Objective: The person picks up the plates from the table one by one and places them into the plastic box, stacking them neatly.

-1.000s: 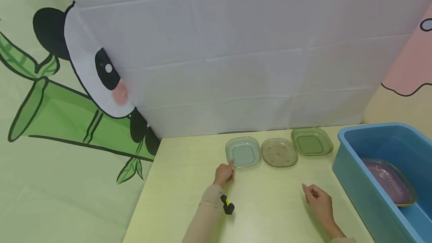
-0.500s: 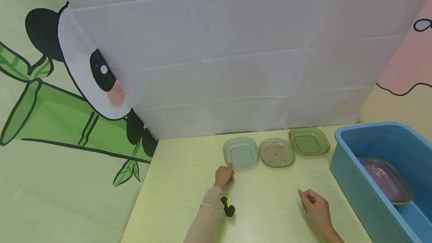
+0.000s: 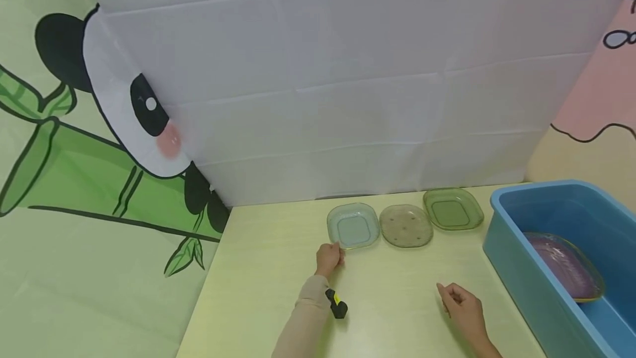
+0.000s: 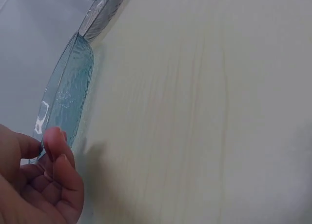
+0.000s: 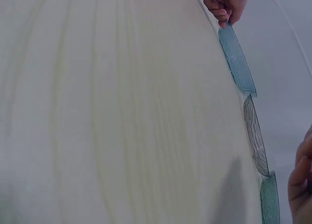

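Note:
A pale blue glass plate with a squarish rim lies at the left of a row on the table. My left hand is at its near left corner. In the left wrist view, thumb and finger of that hand pinch the corner of the blue plate. A brownish clear plate sits beside it, and a green plate is further right. My right hand hovers over the table nearer me, fingers loosely curled, holding nothing.
A deep blue plastic tub stands at the right, with purple glassware inside. Behind the plates rises a white cloth backdrop. A printed panda cloth hangs at the left edge of the table.
The left thumb has shifted from over the blue plate's surface to its near rim. The head view has turned slightly right. The right hand stays loosely curled and has shifted little.

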